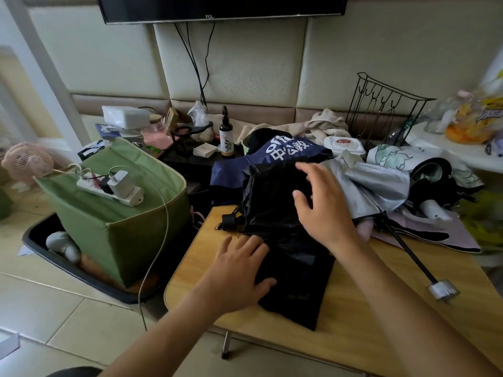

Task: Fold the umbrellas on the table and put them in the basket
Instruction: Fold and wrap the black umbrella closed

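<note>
Beyond my right hand's fingertips (300,167), the navy umbrella (275,156) carries large white Chinese characters; I can read 中公教 on it, the rest cut off by folds. Far above my fingers, the black television (217,9) shows the small letters TCL on its lower edge. The brown bottle's label (226,141) is too small to read.

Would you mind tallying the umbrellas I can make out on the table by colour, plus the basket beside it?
Black umbrella, under both hands: 1
Navy umbrella with white lettering: 1
Silver umbrella, shaft extended: 1
White umbrella with green print: 1
Green fabric basket: 1
Total: 5; more umbrellas may be buried in the pile.
</note>
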`<state>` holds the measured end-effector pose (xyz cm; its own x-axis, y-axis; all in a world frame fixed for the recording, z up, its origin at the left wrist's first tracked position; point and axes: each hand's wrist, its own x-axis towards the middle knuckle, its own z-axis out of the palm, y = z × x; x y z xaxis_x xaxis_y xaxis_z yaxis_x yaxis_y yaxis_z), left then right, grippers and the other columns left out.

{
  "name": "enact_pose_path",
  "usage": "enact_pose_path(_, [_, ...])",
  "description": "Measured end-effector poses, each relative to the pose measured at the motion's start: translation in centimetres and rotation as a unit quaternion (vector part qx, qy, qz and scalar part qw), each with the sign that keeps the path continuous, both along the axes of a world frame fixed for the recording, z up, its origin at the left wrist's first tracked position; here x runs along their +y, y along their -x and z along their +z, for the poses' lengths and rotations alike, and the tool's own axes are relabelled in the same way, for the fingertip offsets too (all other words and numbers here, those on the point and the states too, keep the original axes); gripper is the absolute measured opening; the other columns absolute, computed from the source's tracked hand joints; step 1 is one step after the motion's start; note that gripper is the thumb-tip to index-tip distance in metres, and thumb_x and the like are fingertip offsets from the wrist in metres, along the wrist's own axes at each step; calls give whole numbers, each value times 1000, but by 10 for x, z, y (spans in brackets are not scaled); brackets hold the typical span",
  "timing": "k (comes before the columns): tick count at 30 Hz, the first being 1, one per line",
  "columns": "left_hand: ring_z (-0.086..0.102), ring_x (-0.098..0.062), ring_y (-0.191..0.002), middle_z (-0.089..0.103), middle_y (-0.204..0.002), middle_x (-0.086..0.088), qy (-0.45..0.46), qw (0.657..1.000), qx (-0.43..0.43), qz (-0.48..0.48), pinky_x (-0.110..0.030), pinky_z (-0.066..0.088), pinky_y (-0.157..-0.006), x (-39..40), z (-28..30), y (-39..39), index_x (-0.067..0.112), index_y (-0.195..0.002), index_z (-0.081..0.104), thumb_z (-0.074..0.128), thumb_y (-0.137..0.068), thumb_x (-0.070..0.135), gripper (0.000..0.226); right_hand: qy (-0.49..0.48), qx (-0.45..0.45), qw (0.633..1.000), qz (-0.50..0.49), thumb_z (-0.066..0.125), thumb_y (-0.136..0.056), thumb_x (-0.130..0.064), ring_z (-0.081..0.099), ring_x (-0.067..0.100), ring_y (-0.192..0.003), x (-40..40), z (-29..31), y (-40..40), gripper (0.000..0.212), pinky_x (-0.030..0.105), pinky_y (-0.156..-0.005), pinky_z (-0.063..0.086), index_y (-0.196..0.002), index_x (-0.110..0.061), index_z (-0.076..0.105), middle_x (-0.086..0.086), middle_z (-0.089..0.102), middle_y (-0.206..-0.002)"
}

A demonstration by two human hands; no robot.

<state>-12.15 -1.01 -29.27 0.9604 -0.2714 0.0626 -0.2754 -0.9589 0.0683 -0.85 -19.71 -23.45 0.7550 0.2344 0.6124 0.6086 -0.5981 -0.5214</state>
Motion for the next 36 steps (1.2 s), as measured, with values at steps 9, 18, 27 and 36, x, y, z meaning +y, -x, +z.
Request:
enact_pose_path(9, [-13, -16, -157, 3, -172, -1, -42, 998, 44, 18, -56, -6, -125, -6, -18, 10, 17, -163, 12, 2, -98, 69, 83, 193, -19, 980, 36, 74, -87, -46, 51, 23, -127, 9, -2, -7, 80, 50, -118, 26, -156, -35, 36, -9, 58, -115])
enact_pose_path(18, [-13, -12, -156, 4, -170, 4, 27, 996, 79, 26, -51, -8, -126, -3, -12, 9, 24, -163, 6, 18, -103, 66, 74, 302, -138, 943, 31, 70, -70, -25, 56, 27, -117, -11, 1, 69, 21, 56, -117, 31, -85, -20, 57, 4, 58, -114])
enact_pose_path(27, [44, -1, -134, 56, -135, 19, 546, 813, 139, 150, -37, 29, -120, -2, 19, 3, 49, -122, 57, 28, -98, 71, 44, 267, -37, 952, 145, 77, -85, -21, 53, 14, -79, 1, -30, 106, 32, 30, -71, 50, -101, -23, 49, -7, 51, -89])
enact_pose_path(36, [62, -7, -88, 69, -101, 5, 570, 777, 143, 226, -21, 46, -72, -2, 36, -2, 20, -102, 69, 48, -105, 21, 21, 316, -13, 949, -5, 80, -62, -2, 54, 22, -80, -4, -15, 111, 54, 33, -64, 46, -108, -18, 56, 0, 52, -93])
